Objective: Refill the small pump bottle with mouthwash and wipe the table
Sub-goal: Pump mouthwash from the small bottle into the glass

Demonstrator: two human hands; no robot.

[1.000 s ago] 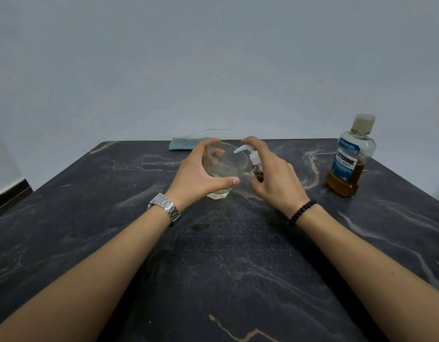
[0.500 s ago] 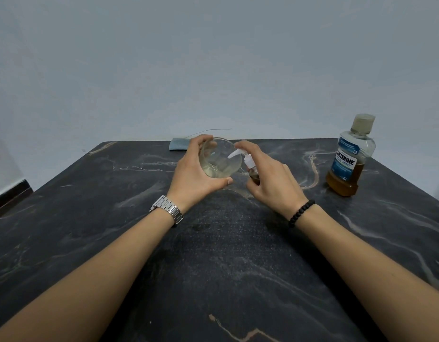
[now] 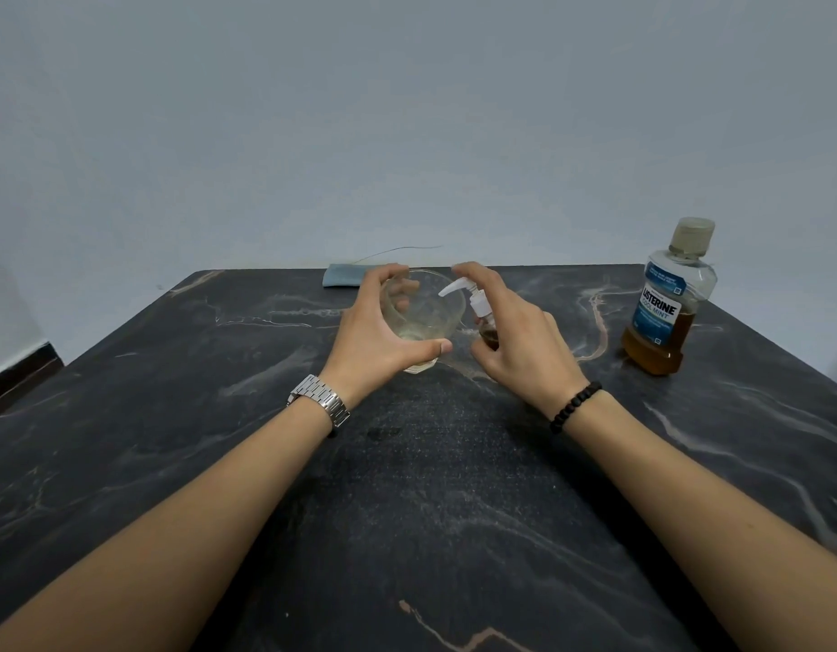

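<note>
White pump head, clear body with brown liquid low inside: small pump bottle (image 3: 483,317) stands near the middle of the dark marble table (image 3: 172,416), toward the far edge. Right hand (image 3: 520,336) wrapped round it, index finger lying over the pump top, nozzle aimed left. Just beside it, clear glass (image 3: 423,317), a little pale liquid at the bottom, base on the table; left hand (image 3: 379,341) grips it, thumb across the near wall, fingers curled round the far side. Mouthwash bottle (image 3: 666,303) upright, capped, well apart to the right, about a third full. Blue cloth (image 3: 343,275) folded at the far edge, behind the left hand.
</note>
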